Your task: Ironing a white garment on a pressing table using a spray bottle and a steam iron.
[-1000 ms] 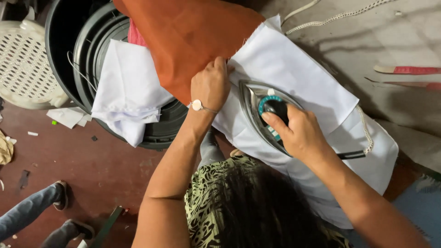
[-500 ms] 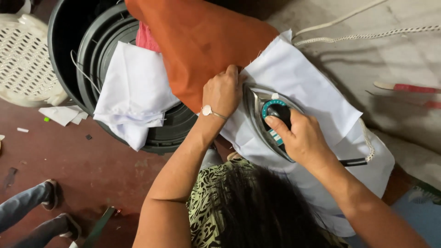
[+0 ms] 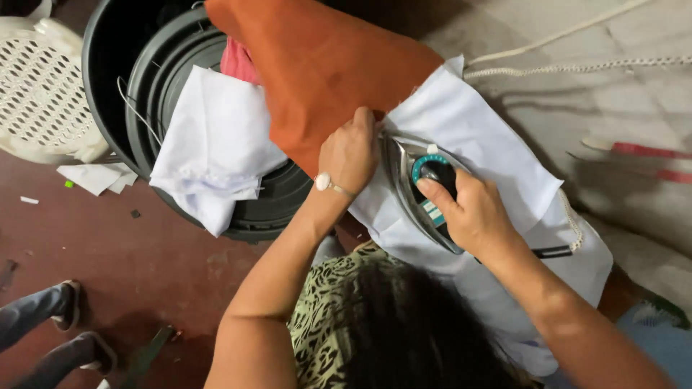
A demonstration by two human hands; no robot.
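My right hand [image 3: 472, 215] grips the handle of a silver clothes iron [image 3: 412, 184] with a teal dial, which rests on a white cloth [image 3: 490, 137] spread over the padded surface. Beside the iron's tip, my left hand [image 3: 349, 151] presses down with curled fingers where an orange cloth [image 3: 324, 68] overlaps the white one. A pale bracelet sits on my left wrist. My own head and patterned top fill the bottom middle of the view.
A black tub [image 3: 122, 86] at upper left holds more white fabric [image 3: 213, 148] and a pink piece. A white plastic chair [image 3: 40, 86] stands at far left. Another person's feet [image 3: 68, 328] are at lower left on the dark red floor. White cords [image 3: 577, 66] lie at upper right.
The view has shifted. The iron has slid slightly forward on the white cloth, and my left hand stays pressed at the orange cloth's edge.
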